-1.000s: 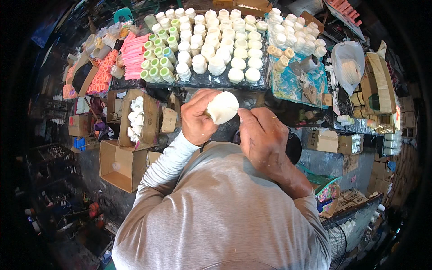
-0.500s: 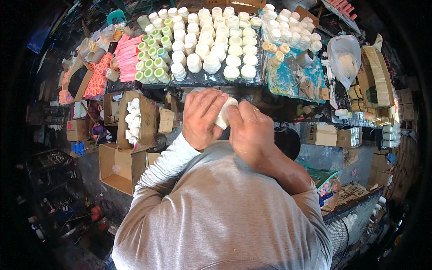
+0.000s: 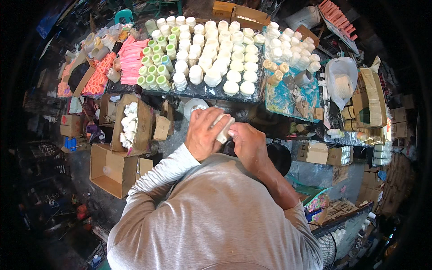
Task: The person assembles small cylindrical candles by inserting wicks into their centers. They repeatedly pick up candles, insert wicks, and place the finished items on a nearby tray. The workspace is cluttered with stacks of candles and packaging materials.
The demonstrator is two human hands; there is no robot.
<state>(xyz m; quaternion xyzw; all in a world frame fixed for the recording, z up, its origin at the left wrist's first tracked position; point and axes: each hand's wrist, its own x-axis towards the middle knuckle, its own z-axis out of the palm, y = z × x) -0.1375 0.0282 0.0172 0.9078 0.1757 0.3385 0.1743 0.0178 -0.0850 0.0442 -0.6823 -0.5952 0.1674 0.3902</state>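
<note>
We clamp both hands, left hand [image 3: 203, 137] and right hand [image 3: 247, 141], together around a small white plastic cylinder [image 3: 223, 130], holding it just below the dark counter [image 3: 216, 92] stacked with similar pieces.

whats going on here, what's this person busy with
A person in a grey long-sleeved shirt stands at a stall table and holds one small white container between the left hand and the right hand. Ahead of the hands, rows of white pots and green-capped pots cover the table.
</note>
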